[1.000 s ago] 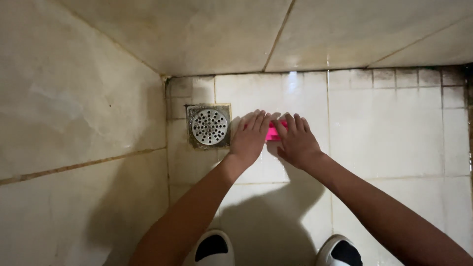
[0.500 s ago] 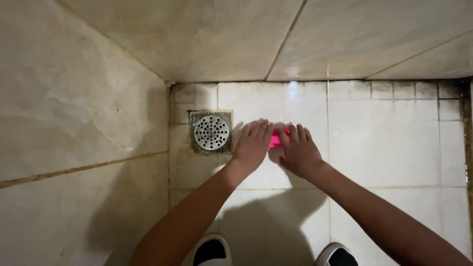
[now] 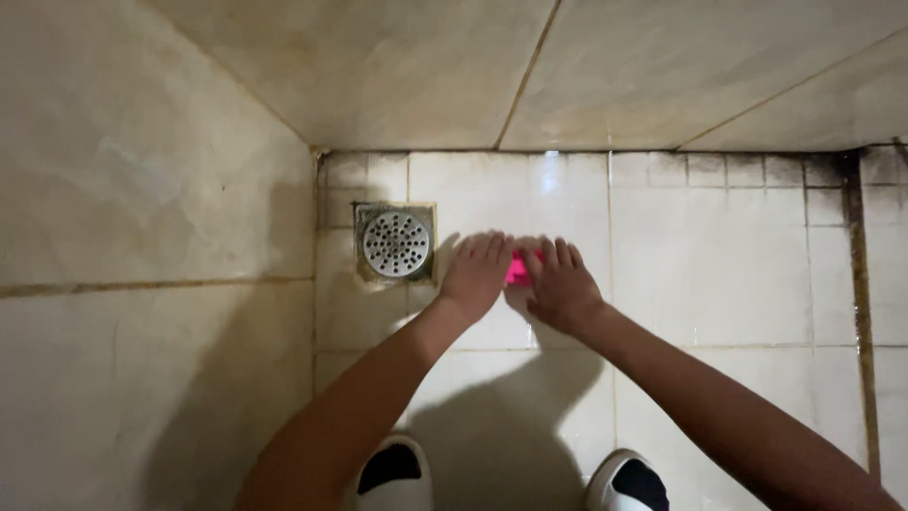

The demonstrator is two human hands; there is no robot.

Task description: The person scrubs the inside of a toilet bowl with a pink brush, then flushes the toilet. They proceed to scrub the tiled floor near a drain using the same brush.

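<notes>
Both my hands press a small bright pink pad [image 3: 518, 270] flat against the white floor tiles [image 3: 719, 255]. My left hand [image 3: 476, 270] covers its left part, fingers together and pointing away from me. My right hand [image 3: 560, 284] covers its right part. Only a narrow pink strip shows between the two hands, so the pad's full shape is hidden. A round metal drain cover [image 3: 396, 243] with many holes sits in a stained square frame just left of my left hand.
Beige tiled walls [image 3: 142, 218] meet in the corner behind the drain. Dark grime lines the grout at the right [image 3: 856, 237]. My two white shoes [image 3: 392, 471] [image 3: 629, 483] stand at the bottom edge.
The view has shifted slightly, so hands and drain sit a little lower in the picture. Both hands stay on the pink pad beside the drain.
</notes>
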